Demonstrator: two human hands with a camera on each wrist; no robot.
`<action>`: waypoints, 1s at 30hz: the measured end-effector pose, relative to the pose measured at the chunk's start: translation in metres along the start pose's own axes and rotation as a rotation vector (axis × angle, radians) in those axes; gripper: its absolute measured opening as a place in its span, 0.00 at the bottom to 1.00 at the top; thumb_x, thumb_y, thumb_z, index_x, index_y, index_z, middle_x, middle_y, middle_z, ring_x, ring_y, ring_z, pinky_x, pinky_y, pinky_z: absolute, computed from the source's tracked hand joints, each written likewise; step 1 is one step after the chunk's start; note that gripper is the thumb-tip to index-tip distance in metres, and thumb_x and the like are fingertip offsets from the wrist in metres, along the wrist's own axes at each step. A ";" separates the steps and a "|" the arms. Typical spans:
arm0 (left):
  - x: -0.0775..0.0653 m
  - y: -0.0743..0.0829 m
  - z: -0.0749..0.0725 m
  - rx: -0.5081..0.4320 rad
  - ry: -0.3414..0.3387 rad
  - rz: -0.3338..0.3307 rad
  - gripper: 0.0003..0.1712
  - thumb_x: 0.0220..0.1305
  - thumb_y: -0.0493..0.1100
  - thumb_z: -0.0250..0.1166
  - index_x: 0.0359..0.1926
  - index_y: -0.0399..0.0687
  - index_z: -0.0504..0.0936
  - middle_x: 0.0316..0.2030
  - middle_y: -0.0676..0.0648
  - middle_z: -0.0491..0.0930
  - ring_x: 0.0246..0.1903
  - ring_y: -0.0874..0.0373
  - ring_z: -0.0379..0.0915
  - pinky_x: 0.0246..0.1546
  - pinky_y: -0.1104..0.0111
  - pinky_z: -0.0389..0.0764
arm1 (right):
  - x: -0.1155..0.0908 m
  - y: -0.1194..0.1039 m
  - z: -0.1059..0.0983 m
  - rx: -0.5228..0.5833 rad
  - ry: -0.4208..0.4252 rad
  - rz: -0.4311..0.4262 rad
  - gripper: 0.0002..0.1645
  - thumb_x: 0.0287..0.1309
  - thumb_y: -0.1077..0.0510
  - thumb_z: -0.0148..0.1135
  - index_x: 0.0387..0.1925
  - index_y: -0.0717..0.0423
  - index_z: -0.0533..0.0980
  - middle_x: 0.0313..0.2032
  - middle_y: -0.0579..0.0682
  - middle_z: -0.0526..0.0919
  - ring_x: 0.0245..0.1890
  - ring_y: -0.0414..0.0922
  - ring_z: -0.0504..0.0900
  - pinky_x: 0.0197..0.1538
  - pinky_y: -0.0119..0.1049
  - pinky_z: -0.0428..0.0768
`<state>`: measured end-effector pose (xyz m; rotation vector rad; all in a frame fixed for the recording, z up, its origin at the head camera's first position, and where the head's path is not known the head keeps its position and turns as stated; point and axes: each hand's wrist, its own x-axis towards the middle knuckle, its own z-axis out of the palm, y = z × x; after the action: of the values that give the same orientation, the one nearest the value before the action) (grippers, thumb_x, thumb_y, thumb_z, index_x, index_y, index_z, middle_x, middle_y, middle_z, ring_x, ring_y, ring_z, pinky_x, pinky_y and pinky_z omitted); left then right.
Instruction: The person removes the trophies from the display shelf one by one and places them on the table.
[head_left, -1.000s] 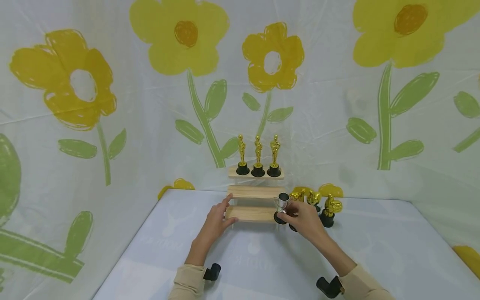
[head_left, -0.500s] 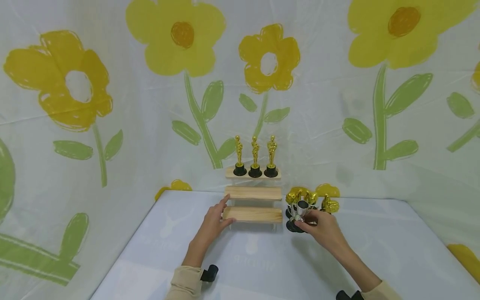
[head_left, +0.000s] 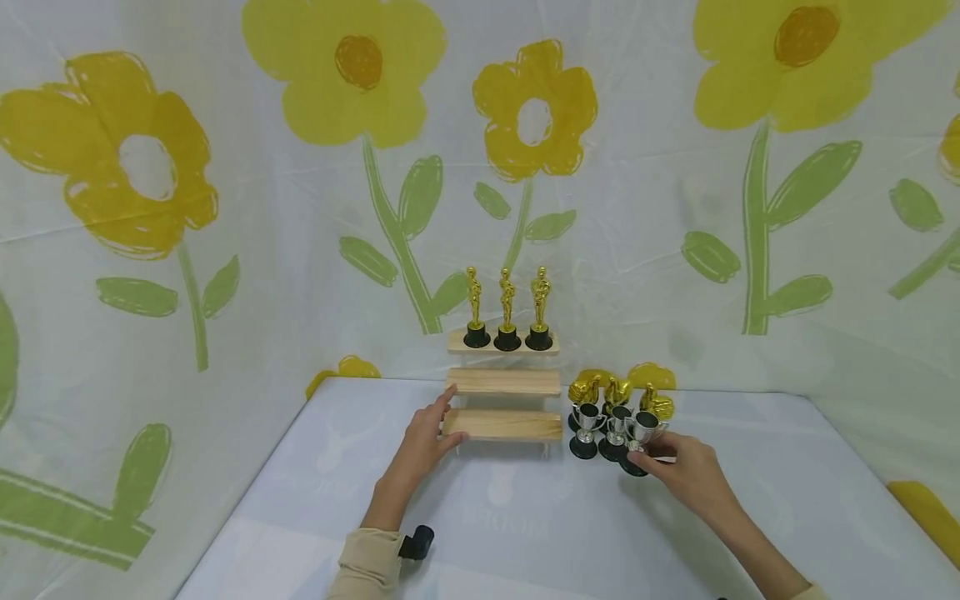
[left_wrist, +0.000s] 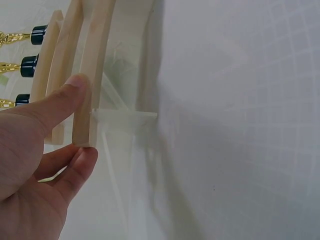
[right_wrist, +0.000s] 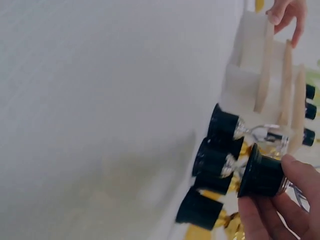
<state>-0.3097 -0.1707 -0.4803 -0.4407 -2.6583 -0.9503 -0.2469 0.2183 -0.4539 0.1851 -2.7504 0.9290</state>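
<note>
My left hand [head_left: 423, 437] grips the left end of the lowest board of a three-tier wooden shelf [head_left: 502, 425]; the left wrist view shows the thumb on the board [left_wrist: 95, 65] and fingertips at its end. My right hand [head_left: 686, 471] pinches a silver trophy cup [head_left: 643, 429] near its black base [right_wrist: 261, 175], right of the shelf. In the right wrist view that base appears raised above the table. Two more silver trophy cups stand just left of it, a left one [head_left: 587, 421] and a middle one [head_left: 618, 423]. Their handles nearly touch.
Three gold figurine trophies [head_left: 507, 304] stand on the top board. Behind the silver cups are several gold trophies [head_left: 654, 404], partly hidden. The white table [head_left: 525, 533] meets a flower-printed cloth backdrop [head_left: 630, 250].
My right hand has carried the silver trophy cup rightward, from beside the lowest board to the right of the other two cups. The left hand keeps its hold on the shelf.
</note>
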 end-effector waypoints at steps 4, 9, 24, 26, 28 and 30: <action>0.000 0.000 0.000 -0.002 -0.010 -0.013 0.47 0.56 0.45 0.73 0.73 0.49 0.61 0.54 0.36 0.80 0.49 0.46 0.75 0.45 0.57 0.81 | -0.003 0.011 -0.003 -0.016 -0.001 0.011 0.19 0.55 0.44 0.71 0.37 0.56 0.83 0.37 0.55 0.89 0.40 0.54 0.88 0.44 0.50 0.83; 0.000 -0.002 0.000 -0.002 -0.011 -0.015 0.46 0.56 0.45 0.73 0.73 0.49 0.61 0.54 0.36 0.80 0.50 0.46 0.75 0.45 0.57 0.81 | -0.002 0.023 -0.005 -0.038 -0.002 0.026 0.19 0.55 0.45 0.70 0.37 0.57 0.83 0.38 0.57 0.89 0.41 0.56 0.88 0.46 0.54 0.81; 0.001 -0.004 0.003 -0.007 -0.007 -0.007 0.47 0.56 0.45 0.73 0.73 0.49 0.61 0.54 0.35 0.80 0.49 0.47 0.75 0.44 0.59 0.82 | 0.018 0.042 0.006 -0.028 -0.069 0.075 0.17 0.54 0.50 0.72 0.36 0.59 0.83 0.35 0.57 0.89 0.38 0.53 0.87 0.38 0.45 0.83; 0.002 -0.004 0.003 -0.005 -0.009 -0.007 0.47 0.56 0.45 0.73 0.73 0.49 0.60 0.55 0.35 0.80 0.49 0.46 0.75 0.44 0.58 0.81 | 0.021 0.044 0.009 -0.016 -0.077 0.080 0.16 0.54 0.51 0.72 0.37 0.59 0.83 0.35 0.57 0.89 0.38 0.53 0.87 0.36 0.43 0.83; 0.002 -0.003 0.003 -0.010 -0.013 -0.011 0.47 0.56 0.45 0.73 0.73 0.49 0.61 0.55 0.35 0.80 0.49 0.46 0.75 0.45 0.58 0.81 | 0.024 0.046 0.011 -0.003 -0.090 0.093 0.15 0.54 0.52 0.72 0.37 0.60 0.83 0.35 0.57 0.88 0.39 0.53 0.87 0.35 0.40 0.83; 0.003 -0.003 0.003 -0.005 -0.019 -0.012 0.47 0.56 0.46 0.73 0.73 0.49 0.60 0.55 0.35 0.80 0.49 0.46 0.75 0.44 0.58 0.81 | 0.027 0.048 0.013 0.007 -0.099 0.111 0.15 0.55 0.52 0.71 0.37 0.60 0.82 0.35 0.57 0.88 0.39 0.54 0.87 0.34 0.39 0.82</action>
<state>-0.3136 -0.1707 -0.4829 -0.4370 -2.6792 -0.9608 -0.2844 0.2470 -0.4844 0.0833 -2.8744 0.9826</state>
